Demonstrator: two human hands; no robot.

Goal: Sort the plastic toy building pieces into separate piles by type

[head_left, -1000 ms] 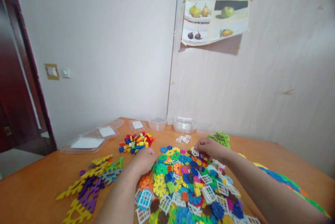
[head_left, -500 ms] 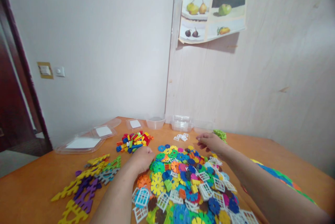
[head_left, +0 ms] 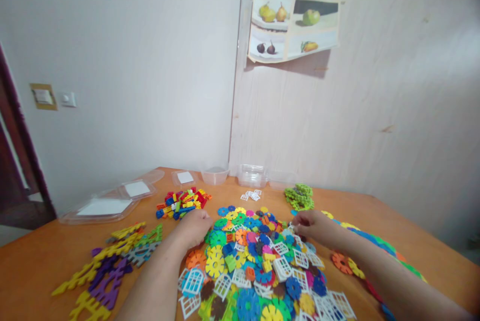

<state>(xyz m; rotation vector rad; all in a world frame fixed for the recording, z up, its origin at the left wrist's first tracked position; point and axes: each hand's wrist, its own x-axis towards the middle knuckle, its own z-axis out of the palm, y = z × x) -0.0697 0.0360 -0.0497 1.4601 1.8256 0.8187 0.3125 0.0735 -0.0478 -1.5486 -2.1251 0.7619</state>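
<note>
You appear mid-sort, right hand (head_left: 310, 225) bent at the right edge of a mixed pile (head_left: 215, 262) strewn with white window pieces (head_left: 282, 269), left hand (head_left: 195, 227) curled opposite; grip contents unclear. Picking calls for a fine pinch.

Your pile (head_left: 262, 276) mixes blue, yellow, green and orange discs (head_left: 215, 261) with white grid-patterned frames (head_left: 282, 269); left of the pile you have purple, yellow, grey and green toothed pieces (head_left: 107, 283); beyond it, lime-green pieces (head_left: 299, 198).
</note>
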